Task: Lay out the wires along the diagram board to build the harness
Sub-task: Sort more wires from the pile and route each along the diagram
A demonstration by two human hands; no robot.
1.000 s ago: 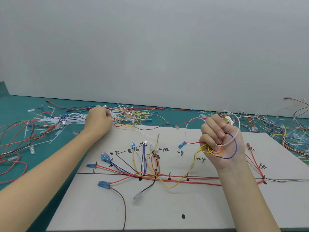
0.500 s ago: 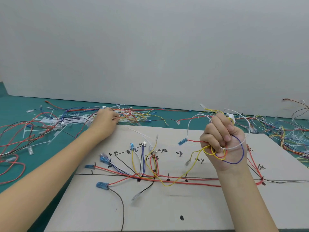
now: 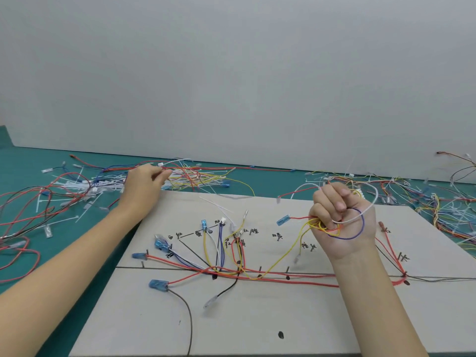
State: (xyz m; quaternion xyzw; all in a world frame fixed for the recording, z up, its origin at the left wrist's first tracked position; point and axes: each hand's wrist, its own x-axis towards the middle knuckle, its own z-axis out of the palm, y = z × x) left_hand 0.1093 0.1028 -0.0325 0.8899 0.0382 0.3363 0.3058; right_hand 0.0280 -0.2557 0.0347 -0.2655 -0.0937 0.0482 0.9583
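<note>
A beige diagram board [image 3: 270, 318] with black lines and handwritten labels lies in front of me. Red, yellow, blue, white and black wires [image 3: 231, 271] with blue terminals are laid along its lines. My right hand [image 3: 340, 217] is held above the board's right side, fist curled round a bundle of looped wires [image 3: 347, 228]: yellow, red, blue and white. My left hand [image 3: 144, 186] reaches past the board's far left corner into a pile of loose wires [image 3: 190, 176] and pinches wires there; its fingertips are partly hidden.
The board lies on a green mat [image 3: 25, 155] against a grey wall. White cable ties [image 3: 74, 189] and red and black wires are scattered to the left. Another tangle of coloured wires [image 3: 443, 202] lies beyond the board's right corner.
My left hand has reached further back and right into the wire pile. My right hand has lifted slightly with its bundle, pulling the yellow wire and its clear terminal up off the board.
</note>
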